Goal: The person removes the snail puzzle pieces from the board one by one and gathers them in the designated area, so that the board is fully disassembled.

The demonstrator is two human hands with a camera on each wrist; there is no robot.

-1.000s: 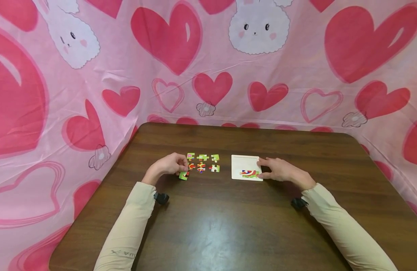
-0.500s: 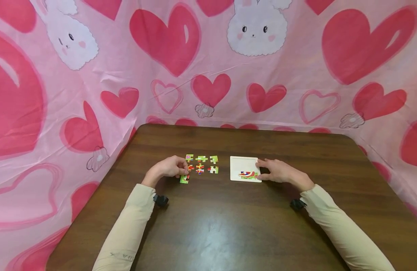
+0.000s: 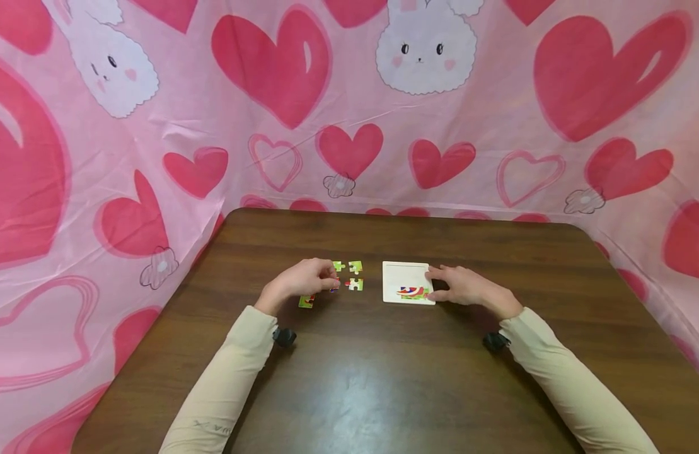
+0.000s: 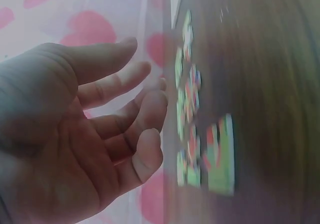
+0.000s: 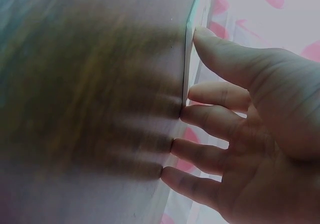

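Observation:
My left hand (image 3: 304, 277) hovers over loose jigsaw pieces on the wooden table, its fingers loosely bent. In the left wrist view there is nothing between the thumb and fingers of the left hand (image 4: 95, 114), and a gap separates them from the pieces. A green corner piece (image 3: 306, 301) lies nearest me, a green and white piece (image 3: 355, 285) farther right. The hand hides some pieces in the head view. My right hand (image 3: 464, 285) rests at the right edge of a white puzzle tray (image 3: 403, 275), thumb and fingers touching it. A few joined pieces (image 3: 413, 293) fill the tray's near right corner.
The brown wooden table (image 3: 349, 366) spreads out around the pieces and tray. Beyond its far edge hangs a pink cloth (image 3: 304, 170) with hearts and rabbits. Black cameras (image 3: 284, 337) sit on both wrists.
My left hand has moved right, from beside the corner piece to over the middle pieces, now covering the left column. The right hand stays at the tray.

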